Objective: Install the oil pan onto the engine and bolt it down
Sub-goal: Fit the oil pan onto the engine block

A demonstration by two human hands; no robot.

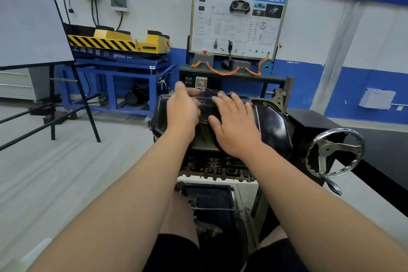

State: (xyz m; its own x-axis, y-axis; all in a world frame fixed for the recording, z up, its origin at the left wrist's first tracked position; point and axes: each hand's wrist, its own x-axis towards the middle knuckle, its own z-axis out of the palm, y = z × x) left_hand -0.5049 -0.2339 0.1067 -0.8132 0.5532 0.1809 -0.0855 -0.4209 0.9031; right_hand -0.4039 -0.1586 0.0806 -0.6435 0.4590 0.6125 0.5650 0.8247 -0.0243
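The oil pan [272, 126] sits upside-down-bowl fashion on top of the engine [217, 169], with both hands on its crown. The right hand [236, 127] lies flat on the oil pan, its 4 fingers and thumb spread and straight, holding nothing. The left hand [183, 108] rests on the oil pan's far-left shoulder; its fingers are blurred, so I cannot tell whether they curl round the edge or only press.

The likely trouble is misalignment: if the oil pan is seated skewed, its flange holes would miss the threaded holes and a bolt could cross-thread, or the seal could pinch and leak. The glossy surface could also let a palm slide. No bolts show.

The oil pan is black pressed metal, smooth and shiny, with rounded corners and a stepped hump. Below the oil pan the engine is rough, dull and ribbed. Right of the oil pan stands a metal handwheel [334, 153] with a scalloped rim.
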